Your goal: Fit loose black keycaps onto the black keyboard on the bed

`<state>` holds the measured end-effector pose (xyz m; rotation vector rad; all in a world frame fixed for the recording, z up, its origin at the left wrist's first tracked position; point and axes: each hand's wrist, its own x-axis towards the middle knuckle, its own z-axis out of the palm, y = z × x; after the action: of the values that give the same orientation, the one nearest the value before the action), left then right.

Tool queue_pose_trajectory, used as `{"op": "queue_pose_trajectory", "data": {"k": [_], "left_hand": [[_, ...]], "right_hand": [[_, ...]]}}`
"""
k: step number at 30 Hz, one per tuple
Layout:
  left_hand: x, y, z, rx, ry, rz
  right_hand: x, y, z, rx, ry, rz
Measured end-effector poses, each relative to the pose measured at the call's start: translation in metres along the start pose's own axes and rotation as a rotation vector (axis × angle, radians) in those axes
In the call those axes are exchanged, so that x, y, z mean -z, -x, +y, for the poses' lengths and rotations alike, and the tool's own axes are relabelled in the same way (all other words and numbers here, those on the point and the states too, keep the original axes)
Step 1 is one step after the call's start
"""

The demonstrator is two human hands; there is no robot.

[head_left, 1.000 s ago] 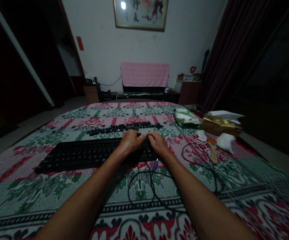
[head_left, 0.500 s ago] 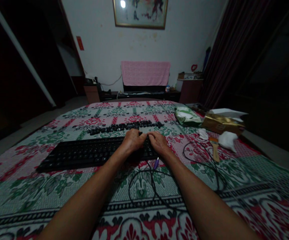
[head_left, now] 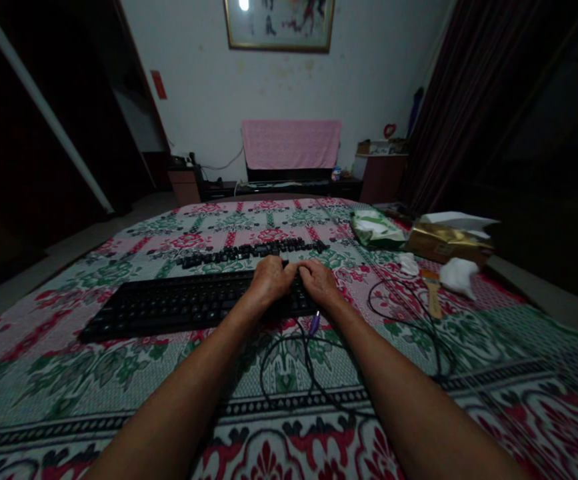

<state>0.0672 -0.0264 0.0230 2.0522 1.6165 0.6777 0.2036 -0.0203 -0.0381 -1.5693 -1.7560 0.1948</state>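
Observation:
A black computer keyboard (head_left: pixel 169 300) lies at a slant on the patterned tablecloth, its right part partly covered by my hands. My left hand (head_left: pixel 271 277) rests over that right part, closed, with its thumb pointing at my other hand. My right hand (head_left: pixel 317 279) is at the keyboard's right end with its fingers curled in. The fingertips of both hands nearly meet near the far edge; whatever they pinch is hidden. Behind the keyboard runs a row of loose black keycaps (head_left: pixel 249 251). A black cable with a purple plug (head_left: pixel 315 323) lies just below my right hand.
On the right are a wooden-handled brush (head_left: pixel 433 297), crumpled white tissues (head_left: pixel 459 277), a gold tissue box (head_left: pixel 446 243) and a green-and-white packet (head_left: pixel 376 229). Loops of black cable (head_left: pixel 436 347) spread over the tablecloth (head_left: pixel 119 380) beneath my forearms.
My hands have shifted very slightly to the right over the keyboard, and the whole view has moved a little. The keycaps and other objects look unmoved.

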Motion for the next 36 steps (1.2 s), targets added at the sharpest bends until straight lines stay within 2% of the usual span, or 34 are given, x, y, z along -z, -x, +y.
{"op": "queue_pose_trajectory", "data": {"k": [7, 14, 23, 29, 36], "left_hand": [[-0.006, -0.007, -0.013, 0.009, 0.027, -0.008], [-0.002, -0.006, -0.02, -0.043, 0.102, -0.053], [0.005, -0.008, -0.017, -0.023, 0.338, -0.091], [0.01, -0.007, -0.016, -0.018, 0.327, -0.122], [0.01, -0.012, -0.023, -0.08, 0.287, -0.13]], "right_hand": [[-0.002, -0.001, 0.003, 0.015, 0.009, 0.011], [0.001, 0.001, 0.0, 0.014, -0.008, 0.003], [0.002, 0.001, -0.001, 0.013, -0.011, -0.015], [0.001, 0.001, 0.001, 0.035, -0.009, -0.006], [-0.003, 0.0, 0.005, 0.054, -0.038, 0.019]]}}
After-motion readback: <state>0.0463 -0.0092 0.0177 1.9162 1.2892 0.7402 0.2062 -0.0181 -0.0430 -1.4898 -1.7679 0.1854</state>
